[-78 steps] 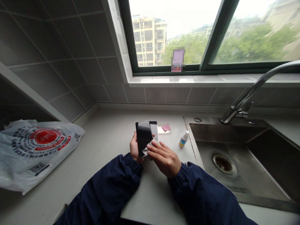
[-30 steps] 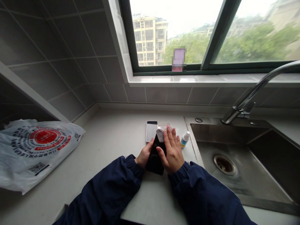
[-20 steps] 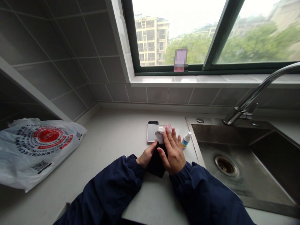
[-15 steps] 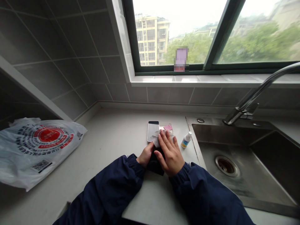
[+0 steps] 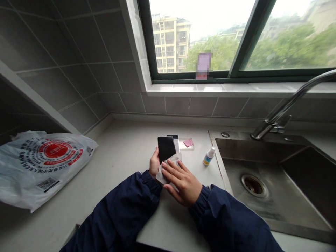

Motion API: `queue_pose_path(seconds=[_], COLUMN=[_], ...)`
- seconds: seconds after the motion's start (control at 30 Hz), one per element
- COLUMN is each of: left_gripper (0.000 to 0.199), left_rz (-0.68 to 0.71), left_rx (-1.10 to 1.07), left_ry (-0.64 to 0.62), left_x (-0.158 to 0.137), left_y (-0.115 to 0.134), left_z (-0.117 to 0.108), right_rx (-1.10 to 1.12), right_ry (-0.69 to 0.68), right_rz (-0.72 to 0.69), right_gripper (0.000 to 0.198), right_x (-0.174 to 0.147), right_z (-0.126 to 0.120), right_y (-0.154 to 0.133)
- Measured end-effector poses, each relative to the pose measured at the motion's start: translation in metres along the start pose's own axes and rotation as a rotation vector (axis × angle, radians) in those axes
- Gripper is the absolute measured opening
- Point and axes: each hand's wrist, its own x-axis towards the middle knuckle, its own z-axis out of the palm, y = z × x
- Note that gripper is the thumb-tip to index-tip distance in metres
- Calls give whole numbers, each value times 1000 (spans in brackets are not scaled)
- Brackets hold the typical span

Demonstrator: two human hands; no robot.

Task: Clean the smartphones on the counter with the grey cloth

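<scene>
My left hand [image 5: 154, 162] grips the lower left edge of a black-screened phone [image 5: 166, 147], which is raised above the counter. Pressed over the phone's lower part is a crumpled light grey cleaning cloth [image 5: 175, 160], under the flat, extended fingers of my right hand [image 5: 181, 180]. Part of the cloth hangs past the phone's bottom edge. Behind the held phone, a second phone [image 5: 176, 142] with a pale surface lies on the counter, mostly covered from view. Beside it is a clear case [image 5: 187, 148] with a small pink piece [image 5: 188, 142] on it.
A small white spray bottle [image 5: 209, 156] stands right of my hands, near the rim of the steel sink [image 5: 223, 171]. The faucet [image 5: 265, 126] rises behind the sink. On the left, a printed white plastic bag [image 5: 28, 190] lies on the counter [image 5: 123, 150]. A window [image 5: 217, 42] is ahead.
The black phone has come up and swung away from me, its screen now showing. My right hand and the cloth have slid down and left toward its lower end.
</scene>
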Motion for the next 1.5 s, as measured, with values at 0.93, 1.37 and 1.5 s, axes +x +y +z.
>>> queue_pose_path(seconds=[0.93, 1.37, 1.5], left_gripper=[57, 62, 66], left_rz=[-202, -394, -418], left_rx=[59, 401, 399], left_ry=[-246, -211, -309], left_x=[-9, -12, -10], left_y=[-12, -11, -12], left_z=[19, 6, 0], right_rx=[-231, -114, -112], right_ry=[251, 394, 382], right_rz=[464, 357, 316], right_gripper=[75, 55, 58], right_x=[-5, 0, 1], right_z=[6, -12, -15], right_y=[27, 27, 26])
